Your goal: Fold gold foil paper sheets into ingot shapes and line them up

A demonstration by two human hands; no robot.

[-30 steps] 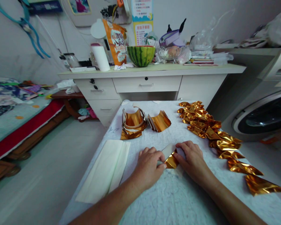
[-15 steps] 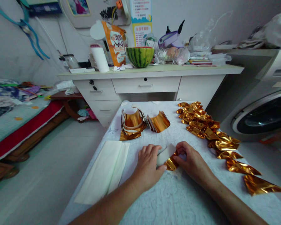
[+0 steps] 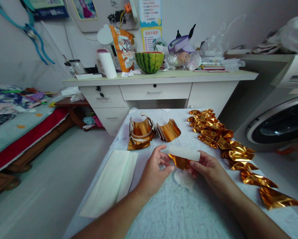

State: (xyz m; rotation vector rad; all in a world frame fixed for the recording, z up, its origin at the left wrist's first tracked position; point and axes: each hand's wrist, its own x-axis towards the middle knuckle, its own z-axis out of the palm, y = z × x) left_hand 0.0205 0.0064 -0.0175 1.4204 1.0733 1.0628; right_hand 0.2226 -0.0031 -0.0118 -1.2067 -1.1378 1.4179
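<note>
Over the near worktop [image 3: 161, 212], a gold foil sheet [image 3: 181, 162] is held between both hands, curled so that its white backing shows along the top and gold below. By the right hand [image 3: 211, 167] its right end is pinched, thumb in front and fingers behind. The left hand [image 3: 152, 172] is set at its left end with thumb and fingers parted; whether anything is pinched there cannot be told. The sheet is judged light, springy and slick on the gold face, easily creased — best taken by its edges, with little pressure.

To the left, pale folded paper [image 3: 109, 182] is laid; to the right, twisted gold pieces [image 3: 223, 142] are lined up. Farther off, two curled foil stacks [image 3: 142, 127] are seen. No writing can be read on any of these.

On the far worktop [image 3: 159, 78], an orange pouch [image 3: 124, 49] is printed with large white characters — too blurred to read surely. On the wall, the yellow poster [image 3: 152, 36] is headed 好孩子, the rest being unclear.
</note>
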